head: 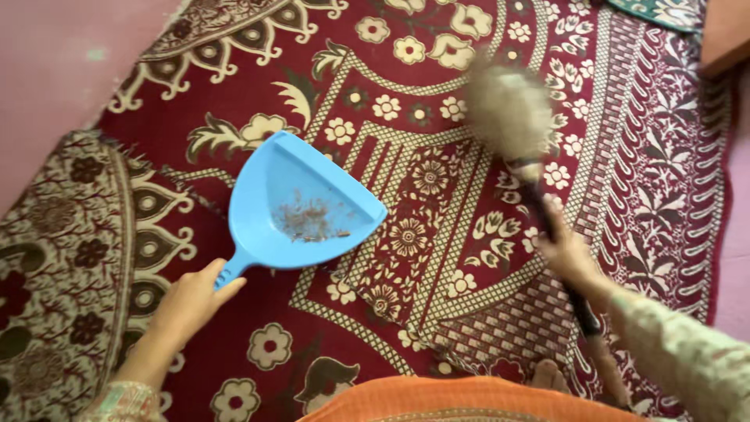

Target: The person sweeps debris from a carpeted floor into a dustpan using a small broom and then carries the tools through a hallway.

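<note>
My left hand (pixel 191 301) grips the short handle of a light blue dustpan (pixel 301 203) that lies flat on a dark red patterned rug (pixel 437 227). A small heap of brownish dust and crumbs sits inside the pan. My right hand (pixel 569 254) holds the dark handle of a hand broom (pixel 509 113); its pale, bushy bristle head is blurred and hovers over the rug to the right of the pan, apart from it.
A pink floor (pixel 47 70) shows at the upper left, beyond the rug's edge. A second patterned cloth (pixel 62 258) overlaps the rug on the left. My orange garment (pixel 469 400) and a toe (pixel 551 377) appear at the bottom.
</note>
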